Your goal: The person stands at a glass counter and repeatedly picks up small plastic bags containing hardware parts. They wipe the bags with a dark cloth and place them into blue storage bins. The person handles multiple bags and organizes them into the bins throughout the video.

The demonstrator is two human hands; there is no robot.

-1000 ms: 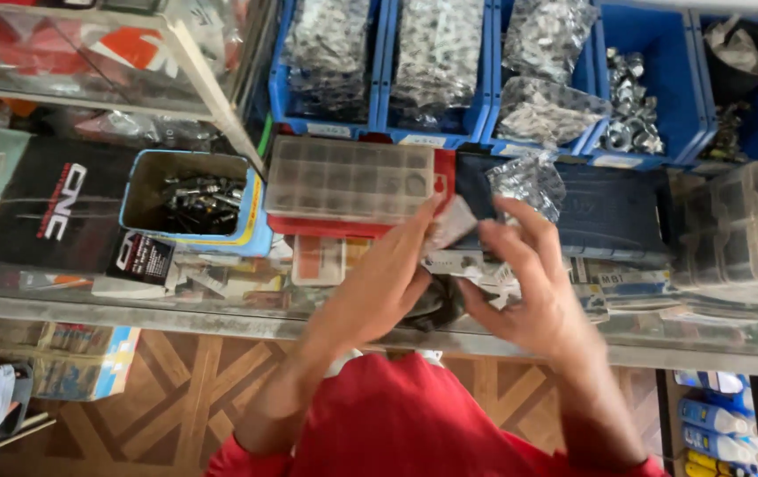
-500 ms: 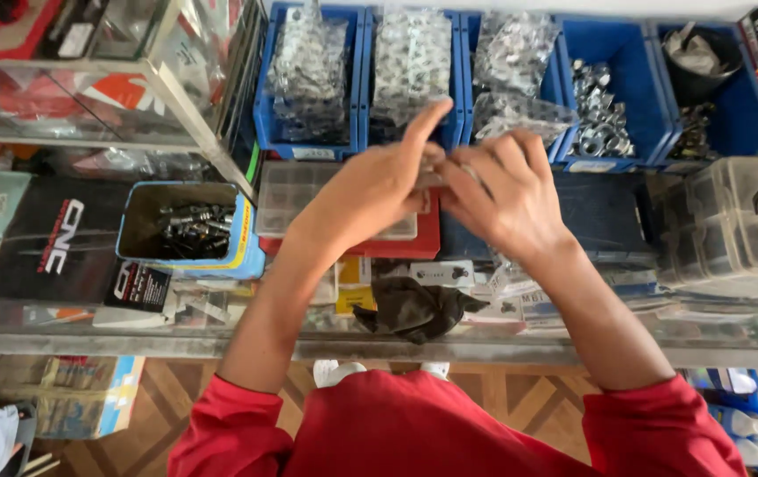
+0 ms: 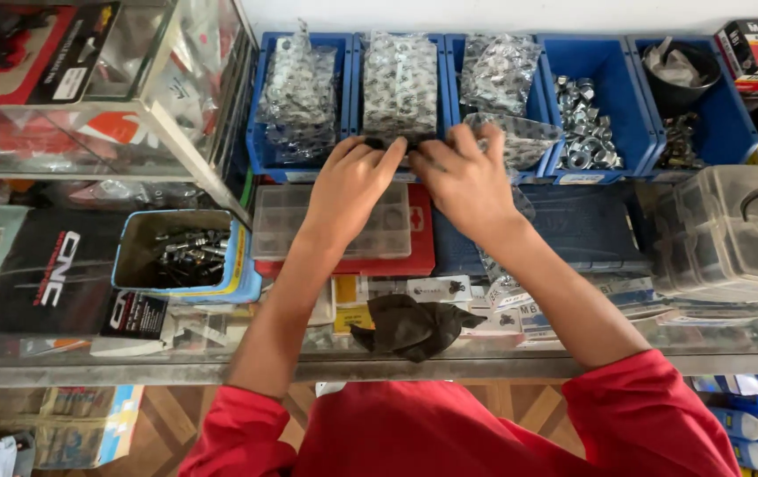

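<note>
Along blue bins (image 3: pixel 613 168) of bagged hardware: left hand (image 3: pixel 352 185), right hand (image 3: pixel 467 177) fingers pinch clear bag (image 3: pixel 520 137).

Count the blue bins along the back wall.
5, side by side: far-left bin, second bin by both hands, middle bin, fourth bin with loose nuts, far-right bin. More may lie beyond the frame.

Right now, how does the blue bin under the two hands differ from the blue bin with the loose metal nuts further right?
The bin under the hands holds its small metal parts sealed in a clear plastic bag; the bin with loose nuts has them lying bare on its floor. The first is packed nearly full, the second mostly shows its blue bottom. The left hand and right hand rest at the first bin's front edge; nobody touches the second. Both are blue plastic, in the same row.
</note>
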